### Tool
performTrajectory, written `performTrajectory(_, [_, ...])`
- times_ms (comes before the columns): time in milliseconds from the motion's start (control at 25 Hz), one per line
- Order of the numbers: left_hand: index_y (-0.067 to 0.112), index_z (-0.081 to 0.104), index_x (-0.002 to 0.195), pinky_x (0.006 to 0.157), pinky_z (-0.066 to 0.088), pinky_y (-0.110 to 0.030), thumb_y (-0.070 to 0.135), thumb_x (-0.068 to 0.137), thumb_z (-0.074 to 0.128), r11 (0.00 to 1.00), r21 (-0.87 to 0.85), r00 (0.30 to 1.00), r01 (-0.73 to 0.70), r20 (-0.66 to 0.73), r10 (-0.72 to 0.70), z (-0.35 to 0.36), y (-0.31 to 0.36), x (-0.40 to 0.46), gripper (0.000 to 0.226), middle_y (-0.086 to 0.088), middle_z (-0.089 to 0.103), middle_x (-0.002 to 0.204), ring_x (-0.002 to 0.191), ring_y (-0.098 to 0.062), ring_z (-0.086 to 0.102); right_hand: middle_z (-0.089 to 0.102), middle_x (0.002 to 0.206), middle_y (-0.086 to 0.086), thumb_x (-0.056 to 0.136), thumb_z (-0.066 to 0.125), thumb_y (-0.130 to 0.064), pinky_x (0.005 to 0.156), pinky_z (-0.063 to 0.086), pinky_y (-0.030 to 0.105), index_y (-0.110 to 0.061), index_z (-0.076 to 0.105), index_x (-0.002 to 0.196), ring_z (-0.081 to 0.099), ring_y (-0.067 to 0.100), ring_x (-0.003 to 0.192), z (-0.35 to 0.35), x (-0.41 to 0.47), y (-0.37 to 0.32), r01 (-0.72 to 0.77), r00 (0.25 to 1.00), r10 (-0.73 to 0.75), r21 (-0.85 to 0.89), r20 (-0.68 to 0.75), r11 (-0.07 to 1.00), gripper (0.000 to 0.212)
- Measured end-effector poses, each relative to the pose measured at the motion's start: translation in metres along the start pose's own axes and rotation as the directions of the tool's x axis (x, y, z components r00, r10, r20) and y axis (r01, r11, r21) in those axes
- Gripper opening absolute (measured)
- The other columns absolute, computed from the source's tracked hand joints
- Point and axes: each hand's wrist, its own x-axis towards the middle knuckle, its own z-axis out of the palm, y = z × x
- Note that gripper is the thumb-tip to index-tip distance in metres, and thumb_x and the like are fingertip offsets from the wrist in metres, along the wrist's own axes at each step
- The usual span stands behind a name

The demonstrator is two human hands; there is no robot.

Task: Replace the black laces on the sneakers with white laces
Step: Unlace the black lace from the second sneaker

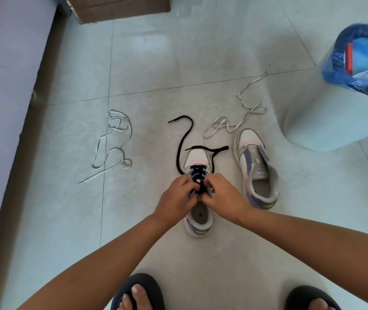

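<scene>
The black lace (184,139), half loosened on the nearer sneaker (197,157) on the floor, is pinched by left hand (176,195) and right hand (223,195) (tug each crossing out evenly, one eyelet at a time).

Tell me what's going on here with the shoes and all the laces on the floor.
A person is crouched over one sneaker, both hands at its black lace: the left hand and right hand pinch it at the eyelets, its loose ends trailing past the toe. The other sneaker beside it has no lace. Two white laces lie loose on the tiled floor, not yet threaded.
</scene>
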Motion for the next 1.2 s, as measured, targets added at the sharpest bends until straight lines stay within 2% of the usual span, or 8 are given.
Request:
performTrajectory(160, [-0.006, 0.065, 0.085, 0.067, 0.046, -0.034, -0.004, 0.079, 0.060, 0.996, 0.068, 0.998, -0.065, 0.026, 0.063, 0.007, 0.004, 0.004, 0.008, -0.016, 0.058, 0.095, 0.086, -0.028, 0.054, 0.051, 0.099, 0.010, 0.080, 0.056, -0.006, 0.070, 0.039, 0.031, -0.005, 0.053, 0.097, 0.045, 0.023, 0.091, 0.011, -0.004, -0.003, 0.140, 0.989, -0.145, -0.113, -0.037, 0.984, 0.017])
performTrajectory(320, [0.001, 0.062, 0.082, 0.076, 0.041, -0.018, -0.005, 0.082, 0.058, 0.995, -0.099, 0.999, 0.028, -0.022, -0.031, 0.002, 0.000, 0.005, 0.007, -0.007, 0.051, 0.094, 0.087, -0.018, 0.050, 0.052, 0.102, 0.007, 0.080, 0.058, -0.003, 0.075, 0.042, 0.031, -0.006, 0.056, 0.101, 0.045, 0.021, 0.094, 0.008, 0.000, 0.000, 0.125, 0.987, -0.125, -0.011, -0.096, 0.992, 0.021])
performTrajectory(640, [-0.007, 0.061, 0.092, 0.056, 0.051, -0.035, -0.005, 0.082, 0.060, 0.935, 0.272, 0.972, -0.228, 0.111, 0.205, 0.005, -0.008, 0.001, 0.011, -0.023, 0.058, 0.096, 0.077, -0.031, 0.057, 0.053, 0.103, 0.021, 0.087, 0.055, -0.002, 0.077, 0.042, 0.036, 0.003, 0.062, 0.101, 0.048, 0.034, 0.093, 0.000, 0.001, 0.003, 0.315, 0.946, -0.325, -0.214, -0.009, 0.925, 0.017])
performTrajectory(880, [0.010, 0.057, 0.095, 0.079, 0.037, -0.005, 0.009, 0.092, 0.053, 0.976, -0.163, 0.975, 0.141, 0.196, -0.108, -0.003, -0.011, 0.012, 0.005, 0.000, 0.037, 0.109, 0.092, -0.008, 0.045, 0.045, 0.112, 0.016, 0.091, 0.049, -0.008, 0.082, 0.036, 0.029, -0.003, 0.058, 0.113, 0.043, 0.029, 0.100, 0.000, 0.005, 0.008, 0.291, 0.955, -0.261, -0.287, 0.140, 0.913, 0.024])
performTrajectory(960, [0.019, 0.056, 0.080, 0.079, 0.041, -0.005, 0.008, 0.086, 0.063, 0.860, -0.372, 0.928, 0.349, 0.263, -0.263, -0.013, -0.011, 0.012, 0.015, 0.003, 0.045, 0.098, 0.084, 0.001, 0.050, 0.042, 0.106, 0.012, 0.089, 0.051, -0.005, 0.084, 0.036, 0.027, -0.009, 0.059, 0.101, 0.041, 0.025, 0.098, -0.004, 0.010, 0.001, 0.078, 0.987, -0.073, -0.031, 0.140, 0.997, 0.015])
performTrajectory(1040, [0.021, 0.057, 0.069, 0.083, 0.050, -0.025, 0.008, 0.081, 0.069, 0.547, -0.644, 0.843, 0.535, 0.365, -0.395, -0.028, -0.008, 0.015, 0.021, 0.002, 0.057, 0.081, 0.079, -0.005, 0.058, 0.045, 0.089, 0.009, 0.084, 0.054, 0.001, 0.071, 0.038, 0.026, -0.016, 0.053, 0.079, 0.043, 0.020, 0.082, -0.011, 0.015, 0.001, -0.117, 0.974, 0.062, 0.247, 0.217, 0.962, 0.018])
performTrajectory(1120, [0.021, 0.058, 0.057, 0.087, 0.049, -0.040, 0.019, 0.081, 0.065, 0.170, -0.830, 0.799, 0.531, 0.423, -0.426, -0.046, -0.010, 0.020, 0.025, -0.001, 0.060, 0.069, 0.078, -0.013, 0.060, 0.042, 0.069, 0.001, 0.081, 0.058, 0.004, 0.060, 0.035, 0.023, -0.018, 0.044, 0.068, 0.040, 0.013, 0.066, -0.024, 0.013, 0.002, -0.276, 0.943, 0.139, 0.476, 0.303, 0.835, 0.029])
performTrajectory(1200, [0.020, 0.048, 0.043, 0.082, 0.049, -0.039, 0.034, 0.080, 0.058, -0.123, -0.909, 0.799, 0.399, 0.411, -0.440, -0.064, -0.020, 0.023, 0.041, 0.000, 0.048, 0.050, 0.057, -0.016, 0.055, 0.046, 0.065, -0.003, 0.083, 0.059, 0.002, 0.073, 0.044, 0.025, -0.018, 0.046, 0.068, 0.047, 0.009, 0.067, -0.041, 0.013, 0.007, -0.396, 0.916, 0.212, 0.687, 0.340, 0.609, 0.028])
